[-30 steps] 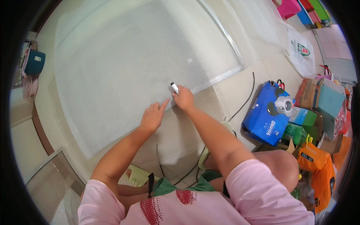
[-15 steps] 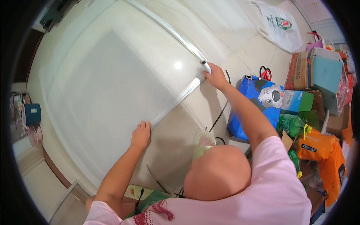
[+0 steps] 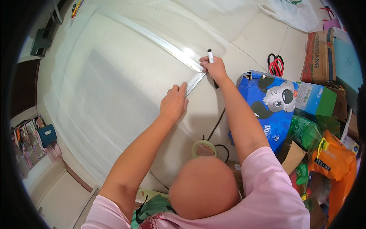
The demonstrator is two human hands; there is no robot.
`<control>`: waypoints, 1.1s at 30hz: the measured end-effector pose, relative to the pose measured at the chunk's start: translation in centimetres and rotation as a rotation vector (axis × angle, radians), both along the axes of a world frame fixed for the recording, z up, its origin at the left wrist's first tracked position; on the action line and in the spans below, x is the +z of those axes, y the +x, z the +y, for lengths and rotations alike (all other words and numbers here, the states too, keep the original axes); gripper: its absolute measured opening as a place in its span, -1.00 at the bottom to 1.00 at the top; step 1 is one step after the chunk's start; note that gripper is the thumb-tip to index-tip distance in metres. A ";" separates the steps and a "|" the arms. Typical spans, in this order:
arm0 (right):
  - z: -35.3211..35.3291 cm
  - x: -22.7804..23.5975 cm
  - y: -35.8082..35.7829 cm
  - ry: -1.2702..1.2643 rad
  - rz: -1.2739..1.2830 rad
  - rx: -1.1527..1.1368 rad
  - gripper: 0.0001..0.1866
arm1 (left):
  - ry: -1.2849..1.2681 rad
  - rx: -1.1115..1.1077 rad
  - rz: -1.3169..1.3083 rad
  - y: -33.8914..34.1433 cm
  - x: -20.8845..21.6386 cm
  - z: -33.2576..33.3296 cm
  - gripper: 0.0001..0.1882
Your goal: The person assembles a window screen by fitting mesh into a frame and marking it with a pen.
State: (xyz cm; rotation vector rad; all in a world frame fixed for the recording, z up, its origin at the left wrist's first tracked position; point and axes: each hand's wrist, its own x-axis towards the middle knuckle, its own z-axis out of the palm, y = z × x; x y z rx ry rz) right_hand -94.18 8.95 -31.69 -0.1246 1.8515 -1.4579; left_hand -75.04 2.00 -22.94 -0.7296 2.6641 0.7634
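Observation:
A pale metal frame with a mitred corner lies on the floor, with sheer white mesh spread over and around it. At the frame's near right corner, my right hand is closed around a white marker with black ends; its fingertips touch the corner. My left hand rests on the near frame strip just left of that corner. Its fingers are stretched over the strip and mesh, and the thumb lies by the outer edge. The part of the strip under that palm is hidden.
To my right stand a blue cartoon-dog box, scissors with red and black handles, a brown carton, a green bottle and an orange bag. A dark cable runs beside my knee. A white plastic bag lies far right.
My left hand has slid right and away from me along the frame strip, closer to the corner. My right hand stays at the corner, with the marker turned more upright.

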 end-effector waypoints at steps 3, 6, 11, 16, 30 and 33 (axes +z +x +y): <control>0.2 0.5 0.4 0.069 -0.019 0.080 -0.81 | -0.112 -0.044 -0.093 -2.0 -1.1 0.4 -0.37; 0.8 1.3 0.8 0.170 -0.036 0.200 -0.83 | -0.219 -0.064 -0.123 -1.2 -2.3 0.8 -0.30; 2.5 2.1 1.5 0.140 -0.026 0.068 -0.85 | -0.191 -0.072 -0.051 0.8 -3.4 0.6 -0.40; 3.4 1.5 2.1 0.118 0.020 0.137 -0.87 | -0.195 -0.084 0.072 0.8 -3.2 -0.1 -0.70; 3.6 2.6 4.0 0.106 0.086 0.009 -0.74 | -0.233 -0.194 0.359 2.8 -2.9 -0.5 -0.85; 3.8 2.3 6.1 -0.035 -0.033 -0.067 -0.77 | -0.228 -0.205 0.357 4.9 -3.2 -0.7 -0.85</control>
